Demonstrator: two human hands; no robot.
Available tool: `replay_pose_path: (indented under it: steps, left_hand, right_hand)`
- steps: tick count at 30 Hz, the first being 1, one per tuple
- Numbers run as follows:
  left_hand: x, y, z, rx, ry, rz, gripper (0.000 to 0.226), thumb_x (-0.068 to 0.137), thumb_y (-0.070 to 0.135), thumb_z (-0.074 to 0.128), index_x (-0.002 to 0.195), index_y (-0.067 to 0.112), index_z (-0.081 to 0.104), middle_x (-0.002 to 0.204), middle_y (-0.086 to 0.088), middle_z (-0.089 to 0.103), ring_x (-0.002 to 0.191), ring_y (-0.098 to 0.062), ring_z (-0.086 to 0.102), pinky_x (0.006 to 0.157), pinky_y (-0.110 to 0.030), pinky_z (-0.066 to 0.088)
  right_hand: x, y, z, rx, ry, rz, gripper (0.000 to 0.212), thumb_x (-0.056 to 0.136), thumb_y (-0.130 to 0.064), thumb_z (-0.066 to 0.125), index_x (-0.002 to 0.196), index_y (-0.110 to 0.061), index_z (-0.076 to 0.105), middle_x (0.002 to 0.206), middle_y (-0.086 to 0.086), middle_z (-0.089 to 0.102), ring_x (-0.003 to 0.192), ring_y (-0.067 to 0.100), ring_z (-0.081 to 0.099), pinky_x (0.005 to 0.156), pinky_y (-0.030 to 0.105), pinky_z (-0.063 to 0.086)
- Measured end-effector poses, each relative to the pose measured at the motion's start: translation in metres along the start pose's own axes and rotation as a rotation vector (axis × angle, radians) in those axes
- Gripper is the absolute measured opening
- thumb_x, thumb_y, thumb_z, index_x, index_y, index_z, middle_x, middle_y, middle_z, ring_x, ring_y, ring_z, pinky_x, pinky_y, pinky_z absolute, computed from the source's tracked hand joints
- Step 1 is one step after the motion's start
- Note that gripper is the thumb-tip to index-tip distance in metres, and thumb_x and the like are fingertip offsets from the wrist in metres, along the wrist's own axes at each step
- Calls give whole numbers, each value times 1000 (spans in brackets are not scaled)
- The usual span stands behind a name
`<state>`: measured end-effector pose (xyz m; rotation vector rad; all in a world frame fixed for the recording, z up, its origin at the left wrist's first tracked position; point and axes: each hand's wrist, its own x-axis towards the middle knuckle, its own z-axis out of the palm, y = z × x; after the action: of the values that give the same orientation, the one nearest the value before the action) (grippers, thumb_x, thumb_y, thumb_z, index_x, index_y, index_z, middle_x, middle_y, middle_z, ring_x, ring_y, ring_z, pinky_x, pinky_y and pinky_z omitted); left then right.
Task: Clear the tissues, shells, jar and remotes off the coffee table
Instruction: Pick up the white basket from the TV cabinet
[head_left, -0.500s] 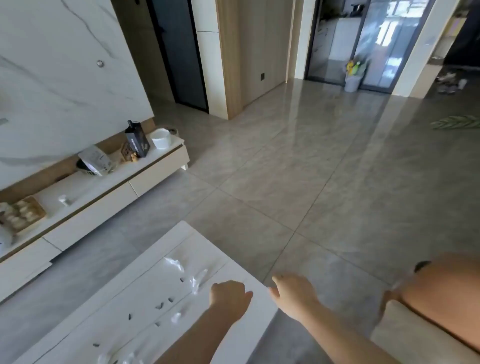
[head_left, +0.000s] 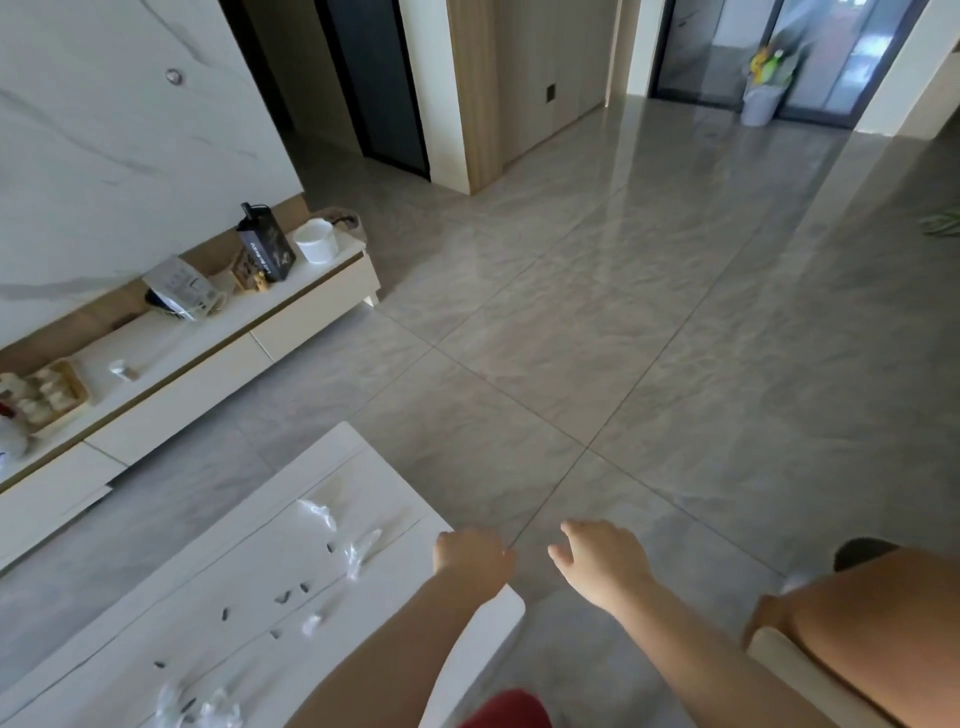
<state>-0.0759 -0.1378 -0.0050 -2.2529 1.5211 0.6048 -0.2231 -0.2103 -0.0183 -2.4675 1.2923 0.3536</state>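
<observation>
The white coffee table (head_left: 156, 613) fills the lower left. Crumpled white tissues (head_left: 318, 512) lie near its far end, more tissues (head_left: 205, 704) at the bottom edge. Several small dark shells (head_left: 282, 598) are scattered across the top. My left hand (head_left: 470, 561) hovers over the table's right corner, fingers curled into a loose fist with nothing visible in it. My right hand (head_left: 602, 558) is over the floor beside the table, fingers slightly apart and empty. No jar or remotes are in view.
A low white TV cabinet (head_left: 208, 374) runs along the marble wall at left, carrying a dark carton (head_left: 265, 244), a white tub (head_left: 317, 239) and a tray of items (head_left: 44, 395). My knee (head_left: 872, 618) and a cushion edge sit at lower right. Grey tiled floor lies ahead.
The view has tilted slightly. Both hands have stayed near the table's right corner, the right hand's fingers spreading a little.
</observation>
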Motion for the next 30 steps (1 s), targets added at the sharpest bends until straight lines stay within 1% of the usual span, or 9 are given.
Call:
replay_pose_path:
  steps: [3,6,10,15,17,20,24,27,30]
  left_hand:
    - [24,14,-13,-34,-30,-4,44,96,40,29,114,17,63,117,-5,66,108,-24,63,88,-30,46]
    - [52,26,-21,-39,-47,20,46,96,43,29,114,16,62,117,-5,65,106,-24,63,88,-33,49]
    - [98,34,-33,-37,-60,66,48,96,44,27,118,18,61,121,-5,64,110,-24,61,89,-33,48]
    - [154,37,-56,-120,-87,54,51,95,51,29,117,19,62,119,-4,66,109,-23,62,92,-34,47]
    - [178,37,-67,-155,-94,48,51,95,50,30,118,18,61,122,-6,65,112,-24,60,92,-34,45]
    - [210,37,-84,-142,-124,47,53,97,49,29,124,15,59,130,-7,60,120,-26,56,97,-35,42]
    - [241,39,-104,-192,-143,-8,53,97,51,29,128,17,56,135,-7,57,125,-25,53,102,-36,40]
    - [263,36,-115,-268,-153,-66,51,96,49,31,127,18,56,135,-7,57,124,-26,54,101,-36,40]
    - [287,30,-130,-362,-155,-166,51,95,49,32,126,18,57,134,-6,58,122,-27,56,99,-34,42]
  right_hand:
    - [13,22,-12,-24,-5,18,41,94,-46,37,119,-17,54,116,3,66,112,26,57,89,36,42]
    - [33,41,-22,-62,-3,17,42,94,-46,37,116,-16,56,113,4,66,110,26,57,90,35,42]
    - [74,59,-37,-115,-27,9,43,94,-45,36,103,-13,62,107,7,67,107,27,57,88,37,43]
    - [130,75,-63,-166,-68,-34,41,93,-44,37,103,-13,62,109,8,65,107,26,58,88,34,42]
    - [155,78,-73,-181,-80,-58,41,94,-44,37,105,-13,60,110,8,64,109,27,57,89,35,41]
    - [188,83,-88,-208,-95,-83,41,94,-44,36,106,-12,59,110,9,64,110,28,56,89,36,42]
    - [228,90,-106,-211,-113,-120,40,94,-44,36,104,-12,60,107,8,66,107,28,57,88,36,42]
    - [270,90,-118,-213,-141,-179,40,94,-42,36,105,-12,59,109,9,66,106,28,58,88,37,42]
    - [319,87,-129,-239,-180,-260,39,94,-40,36,109,-12,59,113,12,65,109,29,57,90,37,42]
